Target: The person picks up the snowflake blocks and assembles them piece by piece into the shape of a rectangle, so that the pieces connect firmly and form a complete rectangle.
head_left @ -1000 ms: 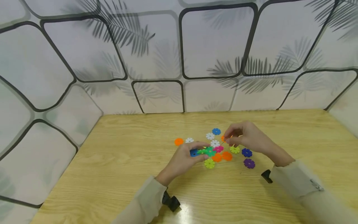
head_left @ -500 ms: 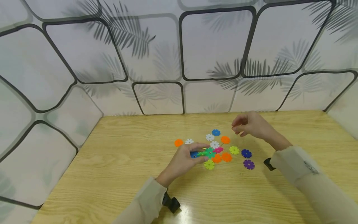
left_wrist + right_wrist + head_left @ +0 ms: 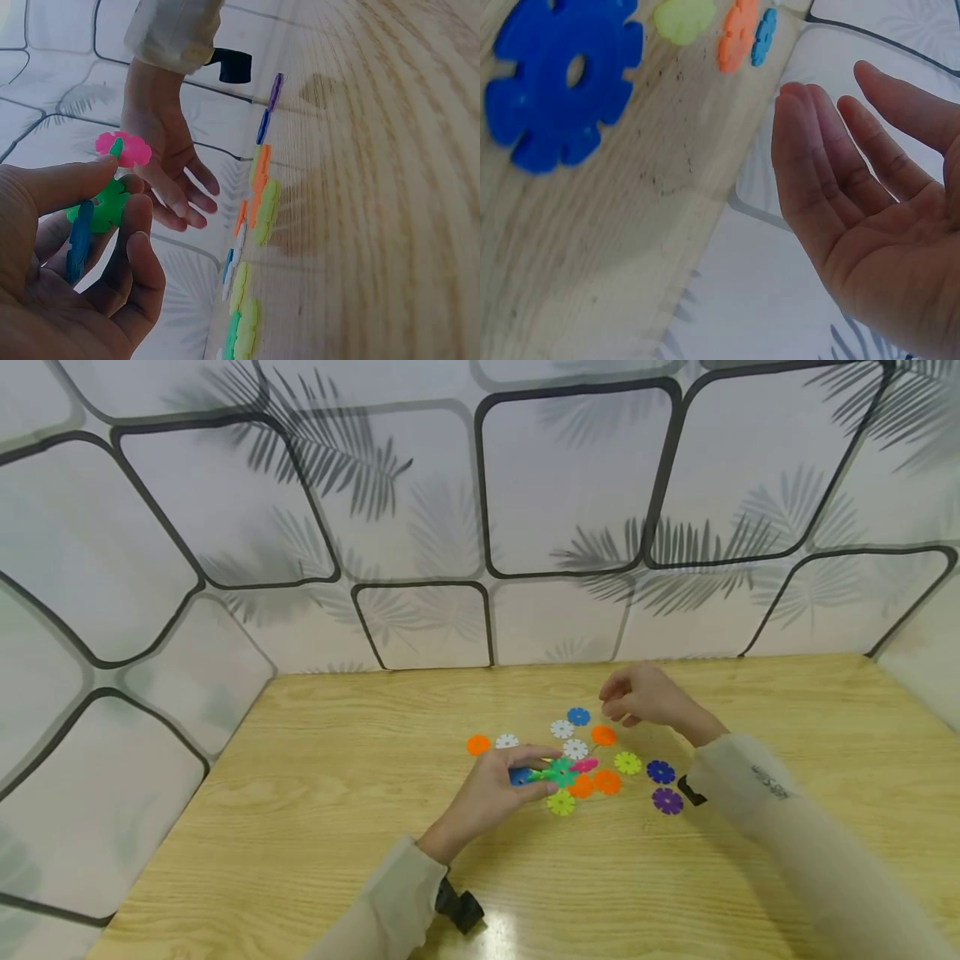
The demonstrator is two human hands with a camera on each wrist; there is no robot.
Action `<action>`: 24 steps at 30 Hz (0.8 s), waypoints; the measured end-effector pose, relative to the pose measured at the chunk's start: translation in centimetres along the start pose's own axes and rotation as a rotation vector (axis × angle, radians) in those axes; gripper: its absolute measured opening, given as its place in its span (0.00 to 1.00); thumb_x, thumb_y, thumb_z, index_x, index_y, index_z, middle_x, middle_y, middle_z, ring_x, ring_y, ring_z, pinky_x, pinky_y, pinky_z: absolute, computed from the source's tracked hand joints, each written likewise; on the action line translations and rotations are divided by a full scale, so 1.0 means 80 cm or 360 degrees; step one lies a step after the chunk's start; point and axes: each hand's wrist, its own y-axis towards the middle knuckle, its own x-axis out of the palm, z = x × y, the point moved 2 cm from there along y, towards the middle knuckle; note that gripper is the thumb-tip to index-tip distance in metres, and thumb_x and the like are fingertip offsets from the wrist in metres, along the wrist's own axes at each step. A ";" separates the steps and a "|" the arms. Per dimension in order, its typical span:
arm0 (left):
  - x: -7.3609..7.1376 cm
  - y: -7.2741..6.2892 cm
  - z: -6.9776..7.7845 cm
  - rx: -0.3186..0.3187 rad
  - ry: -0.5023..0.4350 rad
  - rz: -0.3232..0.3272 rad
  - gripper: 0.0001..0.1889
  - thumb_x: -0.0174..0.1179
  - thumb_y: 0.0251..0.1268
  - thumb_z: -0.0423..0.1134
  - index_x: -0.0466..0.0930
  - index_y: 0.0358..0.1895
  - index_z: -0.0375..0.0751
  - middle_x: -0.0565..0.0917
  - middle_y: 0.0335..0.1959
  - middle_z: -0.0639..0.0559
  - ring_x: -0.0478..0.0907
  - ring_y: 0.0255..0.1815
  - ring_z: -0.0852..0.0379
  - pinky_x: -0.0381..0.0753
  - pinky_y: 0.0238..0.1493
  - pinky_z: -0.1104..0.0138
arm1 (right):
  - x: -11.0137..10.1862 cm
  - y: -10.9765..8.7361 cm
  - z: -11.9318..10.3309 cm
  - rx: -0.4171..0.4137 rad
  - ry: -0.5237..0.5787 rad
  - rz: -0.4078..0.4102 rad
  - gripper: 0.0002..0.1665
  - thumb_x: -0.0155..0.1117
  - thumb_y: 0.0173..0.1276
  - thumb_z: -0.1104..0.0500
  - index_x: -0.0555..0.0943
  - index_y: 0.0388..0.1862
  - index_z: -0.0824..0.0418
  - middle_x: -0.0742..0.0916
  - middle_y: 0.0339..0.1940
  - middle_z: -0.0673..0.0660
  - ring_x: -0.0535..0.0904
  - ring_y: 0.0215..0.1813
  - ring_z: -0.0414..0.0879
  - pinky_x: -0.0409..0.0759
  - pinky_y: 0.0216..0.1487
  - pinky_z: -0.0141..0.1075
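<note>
My left hand (image 3: 480, 797) holds several notched plastic discs joined together above the table. In the left wrist view a blue disc (image 3: 78, 244), a green disc (image 3: 111, 208) and a pink disc (image 3: 133, 149) make up this piece, thumb and fingers around it. My right hand (image 3: 651, 697) hovers behind an orange disc (image 3: 603, 736), its fingers loosely bent. Nothing lies between those fingers in the right wrist view, where a dark blue disc (image 3: 611, 82) shows large and close on the table.
Loose discs lie flat around the left hand: a white one (image 3: 575, 749), a blue one (image 3: 578, 717), a yellow one (image 3: 627, 763) and a purple one (image 3: 667, 801) among several. The wooden table (image 3: 315, 827) meets a patterned backdrop (image 3: 420, 618) at its far edge.
My right hand has lifted off from beside the orange disc, swung up and right, then drifted slightly back left. The left hand and its joined discs have hardly moved.
</note>
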 end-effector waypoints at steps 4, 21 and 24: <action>0.000 0.000 0.000 -0.0007 -0.0008 -0.0002 0.17 0.68 0.64 0.28 0.85 0.56 0.34 0.87 0.48 0.42 0.80 0.33 0.66 0.77 0.33 0.76 | 0.007 0.010 0.000 -0.0027 -0.0034 0.0010 0.13 0.66 0.68 0.70 0.80 0.46 0.80 0.87 0.39 0.67 0.85 0.36 0.56 0.86 0.38 0.45; -0.001 0.001 -0.001 0.0027 0.0015 -0.0011 0.17 0.69 0.64 0.28 0.84 0.57 0.33 0.87 0.51 0.41 0.85 0.44 0.59 0.80 0.39 0.74 | 0.022 0.038 0.007 0.0085 -0.0017 -0.0094 0.20 0.66 0.63 0.72 0.77 0.52 0.83 0.84 0.47 0.73 0.85 0.34 0.49 0.86 0.39 0.42; -0.001 0.001 -0.001 0.0027 0.0011 -0.0017 0.17 0.68 0.65 0.28 0.84 0.57 0.33 0.86 0.51 0.41 0.85 0.46 0.57 0.81 0.39 0.73 | 0.025 0.043 0.007 0.0090 -0.0042 -0.0094 0.20 0.66 0.61 0.73 0.78 0.51 0.83 0.85 0.45 0.72 0.85 0.33 0.49 0.86 0.38 0.41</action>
